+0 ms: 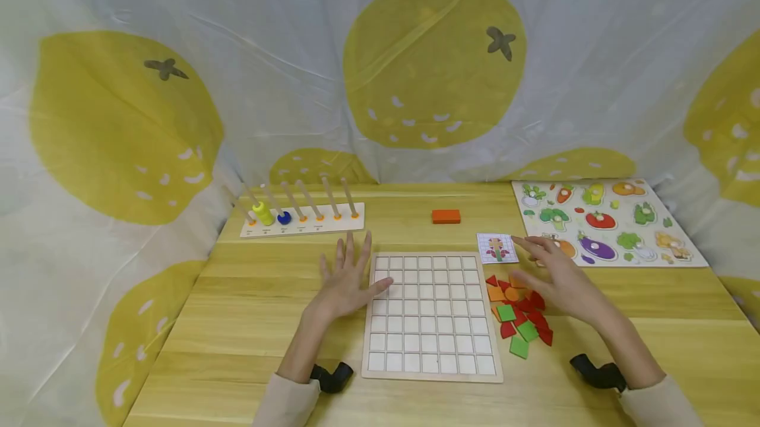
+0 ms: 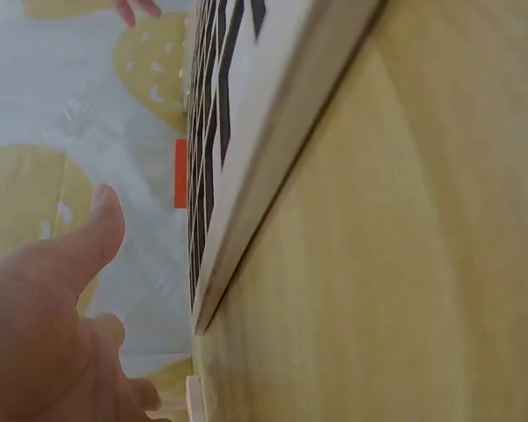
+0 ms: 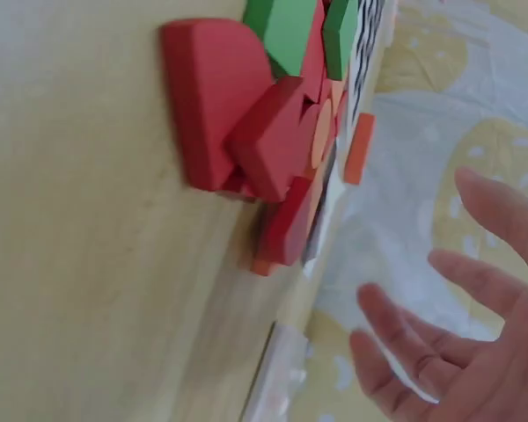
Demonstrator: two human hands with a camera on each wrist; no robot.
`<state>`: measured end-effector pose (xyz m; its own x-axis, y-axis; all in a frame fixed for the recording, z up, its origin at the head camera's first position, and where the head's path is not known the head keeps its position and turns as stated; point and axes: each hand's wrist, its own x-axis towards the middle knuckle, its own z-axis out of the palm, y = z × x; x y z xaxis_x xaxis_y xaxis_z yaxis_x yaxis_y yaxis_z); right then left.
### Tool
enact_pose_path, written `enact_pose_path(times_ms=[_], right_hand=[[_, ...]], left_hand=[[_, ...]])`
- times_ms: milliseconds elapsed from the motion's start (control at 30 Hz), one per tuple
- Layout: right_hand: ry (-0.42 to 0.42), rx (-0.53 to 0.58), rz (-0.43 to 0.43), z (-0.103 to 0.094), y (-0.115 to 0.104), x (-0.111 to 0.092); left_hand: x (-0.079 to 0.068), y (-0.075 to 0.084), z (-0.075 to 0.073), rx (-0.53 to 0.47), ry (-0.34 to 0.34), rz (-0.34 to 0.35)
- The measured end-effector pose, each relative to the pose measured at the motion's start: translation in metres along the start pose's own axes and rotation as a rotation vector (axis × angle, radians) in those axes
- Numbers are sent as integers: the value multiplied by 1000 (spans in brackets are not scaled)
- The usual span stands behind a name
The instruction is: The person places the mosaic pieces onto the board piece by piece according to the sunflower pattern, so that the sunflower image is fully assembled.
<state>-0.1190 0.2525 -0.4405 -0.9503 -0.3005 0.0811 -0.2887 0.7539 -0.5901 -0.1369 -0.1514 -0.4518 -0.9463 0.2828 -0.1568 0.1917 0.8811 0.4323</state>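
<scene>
A shallow wooden grid board (image 1: 432,379) with pale square cells lies in the middle of the table. My left hand (image 1: 344,285) is spread at its left edge, the thumb reaching over the cells. To the board's right sits a loose pile of red, orange and green wooden shape pieces (image 1: 519,347). My right hand (image 1: 561,278) hovers by the pile's right side with fingers extended, holding nothing. A small pattern card (image 1: 497,249) showing a flower on a grid lies just beyond the pile, near the right fingertips. In the right wrist view, red pieces (image 3: 216,105) lie partly stacked.
A peg counting stand (image 1: 350,224) with yellow and blue beads stands at the back left. An orange block (image 1: 446,216) lies behind the board. A vegetable knob puzzle (image 1: 614,202) occupies the back right. A lemon-print curtain (image 1: 285,31) hangs behind the table.
</scene>
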Motion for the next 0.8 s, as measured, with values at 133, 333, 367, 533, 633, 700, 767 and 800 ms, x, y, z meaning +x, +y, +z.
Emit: enact_pose_path(times_ms=[133, 333, 367, 533, 633, 700, 767, 800], right_hand=[[0, 84, -7, 0, 7, -2], [-100, 178, 9, 3, 14, -2], [-123, 197, 13, 4, 14, -2], [-188, 215, 43, 13, 16, 6], [-179, 190, 73, 19, 15, 10], [-170, 190, 104, 22, 12, 11], [-162, 205, 143, 23, 9, 11], [-157, 208, 159, 24, 7, 11]], left_hand=[[1, -5, 3, -82, -80, 35], [4, -18, 13, -153, -143, 51], [5, -21, 15, -147, -150, 49], [11, -33, 26, -82, -169, 40], [12, -35, 27, -68, -178, 42], [12, -32, 25, -76, -185, 43], [10, -28, 23, -87, -188, 44], [8, -24, 20, -84, -196, 39]])
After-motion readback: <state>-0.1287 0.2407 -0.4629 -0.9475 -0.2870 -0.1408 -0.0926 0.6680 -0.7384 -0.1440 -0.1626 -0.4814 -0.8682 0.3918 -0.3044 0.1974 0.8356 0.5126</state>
